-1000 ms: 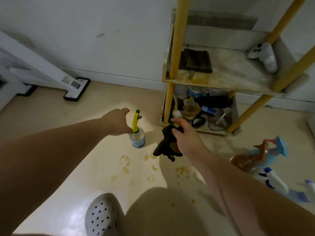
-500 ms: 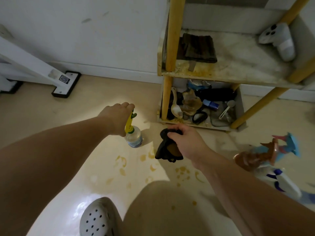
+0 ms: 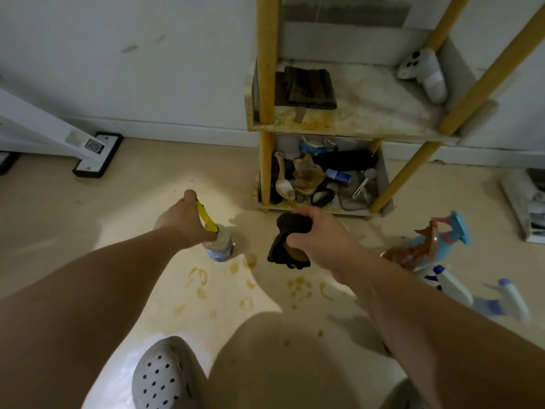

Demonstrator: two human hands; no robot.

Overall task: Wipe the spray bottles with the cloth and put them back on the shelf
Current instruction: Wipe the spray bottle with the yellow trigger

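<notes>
Now left hand grips yellow trigger head of small spray bottle on floor, near front left leg of shelf, & right hand clutches dark cloth just beside it, w/ more bottles lying toward floor's right edge.

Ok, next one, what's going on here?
A person is working on the floor beside a yellow-posted shelf. The left hand grips the yellow trigger top of a small spray bottle at floor level, while the right hand holds a bunched dark cloth beside it. Several more spray bottles lie on the floor to the right, not yet shelved.
</notes>
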